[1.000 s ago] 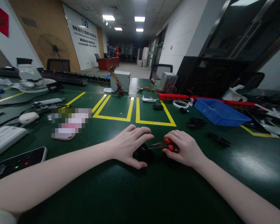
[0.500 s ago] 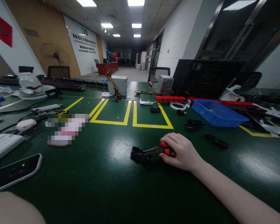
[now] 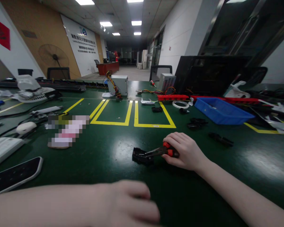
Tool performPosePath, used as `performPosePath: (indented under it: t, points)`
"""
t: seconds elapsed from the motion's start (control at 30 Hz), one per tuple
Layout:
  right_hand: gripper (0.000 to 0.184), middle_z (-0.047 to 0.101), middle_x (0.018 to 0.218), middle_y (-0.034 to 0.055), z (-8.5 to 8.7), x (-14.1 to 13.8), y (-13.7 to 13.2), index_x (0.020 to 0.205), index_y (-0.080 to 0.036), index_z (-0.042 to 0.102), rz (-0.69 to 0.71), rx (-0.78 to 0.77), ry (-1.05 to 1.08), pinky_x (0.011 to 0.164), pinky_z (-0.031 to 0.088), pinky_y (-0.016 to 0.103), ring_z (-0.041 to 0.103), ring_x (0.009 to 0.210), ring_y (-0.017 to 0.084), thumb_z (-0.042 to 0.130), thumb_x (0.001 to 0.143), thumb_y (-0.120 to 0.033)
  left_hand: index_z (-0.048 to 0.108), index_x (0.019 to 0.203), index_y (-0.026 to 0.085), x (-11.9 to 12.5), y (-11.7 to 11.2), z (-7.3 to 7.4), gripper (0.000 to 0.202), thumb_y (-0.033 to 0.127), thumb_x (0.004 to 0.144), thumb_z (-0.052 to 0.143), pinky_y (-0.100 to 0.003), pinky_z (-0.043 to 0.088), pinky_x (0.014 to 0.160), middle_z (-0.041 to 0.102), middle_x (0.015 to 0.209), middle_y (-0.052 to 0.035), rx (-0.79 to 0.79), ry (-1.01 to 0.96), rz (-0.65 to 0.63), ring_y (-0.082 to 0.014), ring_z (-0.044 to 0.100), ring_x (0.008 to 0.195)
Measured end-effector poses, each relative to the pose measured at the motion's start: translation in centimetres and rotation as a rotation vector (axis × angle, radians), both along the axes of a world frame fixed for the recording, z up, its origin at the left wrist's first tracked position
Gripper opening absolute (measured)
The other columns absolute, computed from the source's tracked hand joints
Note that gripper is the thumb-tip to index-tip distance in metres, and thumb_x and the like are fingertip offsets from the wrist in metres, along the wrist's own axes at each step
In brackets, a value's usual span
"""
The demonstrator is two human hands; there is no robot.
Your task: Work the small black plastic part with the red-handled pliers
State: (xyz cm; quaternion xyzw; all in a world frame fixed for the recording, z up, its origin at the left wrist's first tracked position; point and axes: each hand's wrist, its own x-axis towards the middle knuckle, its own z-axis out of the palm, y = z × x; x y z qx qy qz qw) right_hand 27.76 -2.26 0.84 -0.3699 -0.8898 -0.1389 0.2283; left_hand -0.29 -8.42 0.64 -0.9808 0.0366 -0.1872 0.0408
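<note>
My right hand (image 3: 183, 151) is closed around the red-and-black handles of long-nose pliers (image 3: 159, 151). The jaws point left and rest on or in a black plastic part (image 3: 142, 155) lying on the green table; I cannot tell whether they grip it. Low in the view, my left hand (image 3: 123, 203) hovers near the table's front, blurred by motion. Its fingers are loosely bent and spread apart, with nothing visible in them. The black part lies just beyond it.
A blue tray (image 3: 222, 112) stands at the right, near several black parts (image 3: 196, 123). Yellow tape (image 3: 155, 125) marks rectangles on the table (image 3: 97, 167). A phone-like device (image 3: 16, 173), a white mouse (image 3: 26, 127) and cables lie at the left. Behind stands a metal power supply (image 3: 120, 85).
My left hand has come in from the lower left and reaches toward the middle. The right hand and pliers stay almost in place; the view has shifted slightly.
</note>
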Motion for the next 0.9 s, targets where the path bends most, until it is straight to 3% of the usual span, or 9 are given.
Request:
performPosePath:
  t: [0.03, 0.13, 0.17, 0.23, 0.3, 0.4, 0.67, 0.9]
  points:
    - [0.032, 0.068, 0.091, 0.0110, 0.0, 0.2, 0.1, 0.097, -0.016, 0.061, 0.000, 0.006, -0.012, 0.073, 0.047, 0.038, 0.062, 0.083, 0.025, 0.059, 0.082, -0.044, 0.068, 0.095, 0.038, 0.1, 1.6, 0.6, 0.019, 0.044, 0.090, 0.050, -0.037, 0.055, 0.064, 0.068, 0.101, 0.0043, -0.021, -0.033, 0.018, -0.0167, 0.064, 0.078]
    - [0.031, 0.068, 0.091, 0.0108, 0.1, 0.7, 0.2, 0.097, -0.017, 0.061, -0.017, 0.013, -0.040, 0.073, 0.047, 0.038, 0.062, 0.084, 0.025, 0.059, 0.082, -0.044, 0.064, 0.076, 0.022, 0.3, 5.4, 2.1, 0.026, 0.042, 0.087, 0.052, -0.036, 0.048, 0.066, 0.066, 0.091, -0.0026, -0.166, -0.142, 0.335, -0.0167, 0.059, 0.074]
    - [0.031, 0.068, 0.091, 0.0107, 0.1, 0.9, 0.3, 0.097, -0.018, 0.061, -0.027, 0.011, -0.041, 0.072, 0.046, 0.038, 0.062, 0.083, 0.025, 0.058, 0.083, -0.044, 0.064, 0.079, 0.021, 0.3, 6.3, 2.2, 0.030, 0.047, 0.087, 0.053, -0.036, 0.047, 0.067, 0.065, 0.094, -0.0046, -0.179, -0.139, 0.421, -0.0183, 0.059, 0.077]
    - [0.031, 0.068, 0.091, 0.0105, 0.1, 1.1, 0.4, 0.097, -0.017, 0.061, -0.045, 0.000, -0.038, 0.071, 0.047, 0.037, 0.062, 0.082, 0.024, 0.057, 0.084, -0.045, 0.064, 0.103, 0.018, 0.4, 7.2, 2.0, 0.042, 0.055, 0.085, 0.055, -0.037, 0.047, 0.073, 0.063, 0.105, -0.0083, -0.191, -0.094, 0.530, -0.0222, 0.059, 0.088]
    - [0.032, 0.068, 0.091, 0.0106, -0.1, 1.2, 0.6, 0.097, -0.017, 0.062, -0.049, -0.009, -0.044, 0.071, 0.046, 0.037, 0.062, 0.082, 0.024, 0.056, 0.085, -0.046, 0.057, 0.121, 0.017, 0.5, 7.6, 1.3, 0.056, 0.059, 0.084, 0.055, -0.038, 0.047, 0.076, 0.061, 0.116, -0.0112, -0.174, -0.032, 0.535, -0.0252, 0.058, 0.095]
    - [0.035, 0.067, 0.092, 0.0109, -0.4, 1.2, 0.7, 0.098, -0.016, 0.062, -0.033, 0.006, -0.056, 0.073, 0.046, 0.038, 0.061, 0.083, 0.024, 0.057, 0.084, -0.048, 0.048, 0.132, 0.016, 0.6, 7.7, 0.5, 0.057, 0.050, 0.087, 0.055, -0.037, 0.048, 0.082, 0.057, 0.126, -0.0120, -0.195, 0.023, 0.516, -0.0256, 0.057, 0.102]
    - [0.035, 0.068, 0.090, 0.0106, -0.2, 1.0, 0.7, 0.095, -0.015, 0.063, -0.024, 0.016, -0.090, 0.071, 0.046, 0.036, 0.062, 0.081, 0.024, 0.056, 0.085, -0.048, 0.050, 0.126, 0.017, 0.6, 8.3, 0.4, 0.044, 0.026, 0.084, 0.055, -0.039, 0.049, 0.091, 0.057, 0.125, -0.0094, -0.315, 0.064, 0.507, -0.0241, 0.057, 0.105]
    - [0.037, 0.068, 0.091, 0.0110, -0.3, 0.9, 0.9, 0.096, -0.014, 0.064, -0.021, 0.014, -0.103, 0.071, 0.047, 0.036, 0.062, 0.082, 0.024, 0.056, 0.085, -0.048, 0.046, 0.132, 0.018, 0.4, 8.9, 0.3, 0.043, 0.016, 0.088, 0.047, -0.043, 0.045, 0.103, 0.050, 0.137, -0.0110, -0.501, 0.066, 0.435, -0.0252, 0.052, 0.121]
